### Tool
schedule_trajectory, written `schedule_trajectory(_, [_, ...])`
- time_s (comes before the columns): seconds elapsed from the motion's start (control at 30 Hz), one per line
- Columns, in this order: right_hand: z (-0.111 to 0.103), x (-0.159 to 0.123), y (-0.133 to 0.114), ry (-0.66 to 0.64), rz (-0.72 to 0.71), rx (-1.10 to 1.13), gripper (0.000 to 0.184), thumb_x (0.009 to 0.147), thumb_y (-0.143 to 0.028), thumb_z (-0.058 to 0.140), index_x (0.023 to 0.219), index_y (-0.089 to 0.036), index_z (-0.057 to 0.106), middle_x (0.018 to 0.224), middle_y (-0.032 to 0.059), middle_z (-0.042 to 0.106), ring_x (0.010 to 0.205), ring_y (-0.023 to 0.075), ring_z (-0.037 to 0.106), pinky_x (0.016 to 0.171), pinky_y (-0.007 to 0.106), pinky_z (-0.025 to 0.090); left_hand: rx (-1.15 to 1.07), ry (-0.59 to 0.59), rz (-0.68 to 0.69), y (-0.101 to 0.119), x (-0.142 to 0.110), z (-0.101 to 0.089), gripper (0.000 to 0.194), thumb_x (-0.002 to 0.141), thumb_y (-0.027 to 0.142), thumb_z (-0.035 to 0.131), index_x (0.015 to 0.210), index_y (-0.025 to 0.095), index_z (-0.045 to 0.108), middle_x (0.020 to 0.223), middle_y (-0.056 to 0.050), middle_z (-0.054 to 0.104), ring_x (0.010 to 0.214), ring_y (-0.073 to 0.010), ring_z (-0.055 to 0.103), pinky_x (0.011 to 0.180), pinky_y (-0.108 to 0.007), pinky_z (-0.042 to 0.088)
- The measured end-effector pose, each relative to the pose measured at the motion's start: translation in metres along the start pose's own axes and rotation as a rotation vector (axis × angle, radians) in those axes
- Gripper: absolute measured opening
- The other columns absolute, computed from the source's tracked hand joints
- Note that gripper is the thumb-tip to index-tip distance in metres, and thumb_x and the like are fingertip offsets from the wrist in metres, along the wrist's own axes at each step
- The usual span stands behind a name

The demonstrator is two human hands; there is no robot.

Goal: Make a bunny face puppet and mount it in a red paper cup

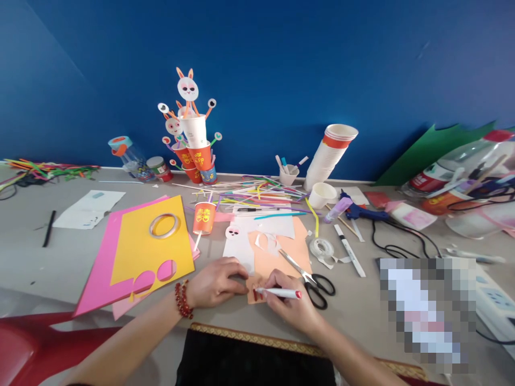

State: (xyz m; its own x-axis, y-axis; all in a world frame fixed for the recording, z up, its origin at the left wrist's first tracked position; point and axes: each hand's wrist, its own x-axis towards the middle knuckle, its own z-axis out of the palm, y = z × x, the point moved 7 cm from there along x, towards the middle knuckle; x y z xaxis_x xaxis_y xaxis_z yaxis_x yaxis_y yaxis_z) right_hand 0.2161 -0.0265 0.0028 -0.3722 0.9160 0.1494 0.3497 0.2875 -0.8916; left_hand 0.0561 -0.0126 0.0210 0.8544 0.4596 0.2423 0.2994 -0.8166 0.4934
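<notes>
My right hand (292, 305) grips a white marker (284, 292) with a red end, its tip on a small area of peach paper (251, 298) that bears dark red marks. My left hand (217, 283), a red bead bracelet (183, 300) on its wrist, has curled fingers holding that paper at its left edge. Black-handled scissors (317, 287) lie right of my right hand on a peach sheet (263, 265). Above my hands are white paper (235, 257), a rabbit-face cutout (233, 232) and a ring-shaped white scrap (262, 241).
Pink and yellow sheets (151, 252) with a tape roll (176, 228) lie left. An orange-red cup (204, 219), scattered straws (261, 187) and rabbit-topped cups (195, 131) stand or lie behind. Right are clear tape (322, 247), a capped marker (349, 249), stacked cups (328, 155) and a blue glue gun (362, 210).
</notes>
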Motion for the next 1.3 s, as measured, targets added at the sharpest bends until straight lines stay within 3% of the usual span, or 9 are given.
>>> schedule_trajectory(0.27, [-0.0007,0.0003,-0.0032,0.014,-0.020,-0.093,0.011,0.082,-0.018,0.056,0.073,-0.022,0.050,0.064,-0.0016,0.064,0.053,0.0126,0.058,0.052,0.021,0.039,0.000,0.011,0.008,0.0005,0.0010,-0.0007,0.021,0.095,0.023,0.048,0.102,0.025,0.068,0.111,-0.009,0.064,0.100,-0.0222,0.059,0.089,-0.036,0.047])
schedule_trajectory(1.3, [-0.0020,0.0028,-0.0079,0.013,-0.009,-0.122,0.011,0.082,-0.020,0.054,0.073,-0.023,0.050,0.063,-0.0009,0.065,0.053,0.0137,0.059,0.051,0.022,0.039,-0.014,0.003,-0.002,0.0015,0.0017,-0.0025,0.021,0.095,0.023,0.049,0.103,0.025,0.068,0.111,-0.009,0.065,0.100,-0.0221,0.059,0.089,-0.037,0.047])
